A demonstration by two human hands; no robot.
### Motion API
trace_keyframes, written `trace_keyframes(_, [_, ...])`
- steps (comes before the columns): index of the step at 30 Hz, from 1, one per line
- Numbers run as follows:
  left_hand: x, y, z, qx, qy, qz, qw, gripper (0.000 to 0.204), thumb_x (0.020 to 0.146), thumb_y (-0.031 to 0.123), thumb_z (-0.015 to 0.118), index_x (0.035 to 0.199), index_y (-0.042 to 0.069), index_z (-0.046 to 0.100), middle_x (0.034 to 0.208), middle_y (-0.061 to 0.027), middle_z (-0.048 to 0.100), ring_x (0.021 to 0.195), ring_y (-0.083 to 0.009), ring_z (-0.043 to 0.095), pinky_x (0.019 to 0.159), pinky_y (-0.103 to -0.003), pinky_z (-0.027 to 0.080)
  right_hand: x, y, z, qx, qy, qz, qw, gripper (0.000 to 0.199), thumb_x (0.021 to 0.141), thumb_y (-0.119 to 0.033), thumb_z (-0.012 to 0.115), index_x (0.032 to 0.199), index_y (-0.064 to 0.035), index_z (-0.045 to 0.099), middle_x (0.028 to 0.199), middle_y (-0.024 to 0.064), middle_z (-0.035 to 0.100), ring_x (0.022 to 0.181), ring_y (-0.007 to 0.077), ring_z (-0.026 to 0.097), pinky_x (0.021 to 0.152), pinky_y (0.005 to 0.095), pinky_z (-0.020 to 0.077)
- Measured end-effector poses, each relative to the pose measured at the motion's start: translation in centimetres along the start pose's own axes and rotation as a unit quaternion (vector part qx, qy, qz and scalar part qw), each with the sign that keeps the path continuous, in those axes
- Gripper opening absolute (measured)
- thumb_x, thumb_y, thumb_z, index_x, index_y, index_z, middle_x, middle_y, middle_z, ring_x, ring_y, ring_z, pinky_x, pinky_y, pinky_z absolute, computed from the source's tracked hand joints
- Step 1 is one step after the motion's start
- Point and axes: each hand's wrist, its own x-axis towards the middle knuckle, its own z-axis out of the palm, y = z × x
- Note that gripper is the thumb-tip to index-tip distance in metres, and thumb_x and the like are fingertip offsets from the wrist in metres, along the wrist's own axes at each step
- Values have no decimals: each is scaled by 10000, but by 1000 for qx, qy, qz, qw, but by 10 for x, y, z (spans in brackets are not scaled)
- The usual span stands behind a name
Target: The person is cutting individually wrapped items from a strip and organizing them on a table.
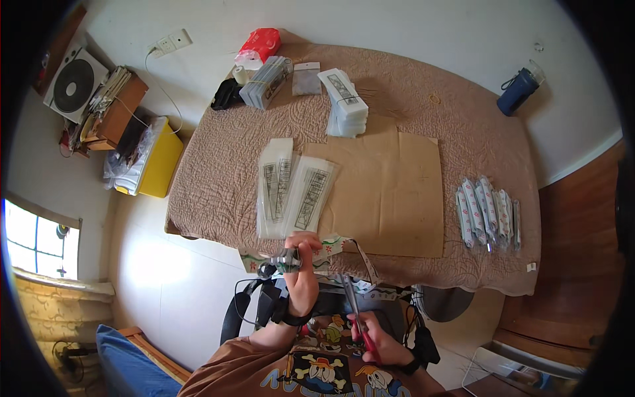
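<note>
My left hand (302, 268) is closed on a white ribbon (335, 247) with red flowers and green leaves, at the table's front edge. The ribbon runs out on both sides of the fist and loops down toward my lap. In my right hand (383, 343), low over my lap, is a pair of scissors (356, 311) with red handles, its metal blades pointing up toward the ribbon. Just beyond my left hand lie clear plastic sleeves (311, 195) with dark print. They rest partly beside a flat brown cardboard sheet (397, 198).
Filled flower-patterned packets (486, 208) lie at the table's right. Farther back are a banded stack of sleeves (344, 106), another bundle (266, 83), a small clear bag (306, 79) and a red package (260, 46). A blue bottle (519, 91) stands at the far right edge.
</note>
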Motion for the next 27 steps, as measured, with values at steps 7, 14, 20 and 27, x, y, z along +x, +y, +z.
trace_keyframes(7, [-24,1,7,66,-45,38,996,246,956,190,359,805,21,454,799,-97,495,748,-170,441,725,-291,357,27,-27,17,11,25,41,999,952,671,-606,651,1304,-33,231,929,56,455,824,124,467,745,270,394])
trace_keyframes(14, [-14,-6,8,-49,15,-40,998,220,946,165,365,795,28,448,763,-89,490,737,-170,470,787,-312,376,18,-29,16,85,68,55,993,634,825,-358,615,1262,-16,309,880,61,512,669,120,532,582,234,453])
trace_keyframes(20, [-16,3,-10,-201,-50,-248,946,211,931,126,370,754,38,445,678,-54,478,667,-175,507,866,-350,389,53,-90,-35,-418,318,-142,839,441,782,-47,619,1182,-56,433,882,106,532,696,170,572,613,275,471])
trace_keyframes(27, [-28,5,-17,-188,-290,-403,847,229,935,145,398,765,22,493,643,-49,519,590,-149,531,812,-328,433,82,-118,-64,-730,317,-243,555,310,776,-42,610,1069,-13,513,920,123,533,706,187,568,648,284,464])
